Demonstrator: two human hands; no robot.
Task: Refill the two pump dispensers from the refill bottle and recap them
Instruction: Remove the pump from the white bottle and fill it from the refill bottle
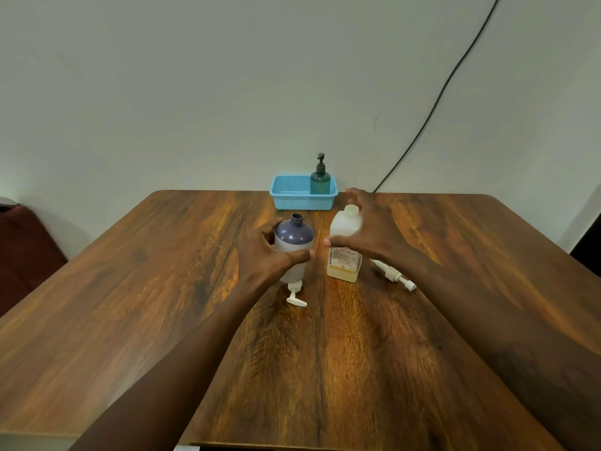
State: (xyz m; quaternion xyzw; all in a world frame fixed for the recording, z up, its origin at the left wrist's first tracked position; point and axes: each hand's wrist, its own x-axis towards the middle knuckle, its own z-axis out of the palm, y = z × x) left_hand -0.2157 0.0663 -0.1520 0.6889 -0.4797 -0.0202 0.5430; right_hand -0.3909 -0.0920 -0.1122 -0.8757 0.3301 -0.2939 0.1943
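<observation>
A purple-topped dispenser bottle [294, 237] stands upright and uncapped at the table's middle, and my left hand [265, 252] is wrapped around its body. Just right of it stands a translucent white bottle [344, 252] with a little yellowish liquid at the bottom and an open neck. My right hand [367, 229] curves around its right side with fingers spread; whether it grips the bottle is unclear. One white pump head [296, 296] lies in front of the purple bottle. A second white pump [395, 275] lies to the right, partly under my right forearm. A green pump dispenser [320, 180] stands capped in a blue basket.
The blue basket [294, 196] sits at the far edge of the wooden table [325, 369], against the wall. A black cable [439, 96] runs down the wall at the right. A dark red seat [22, 242] is at the left beyond the table.
</observation>
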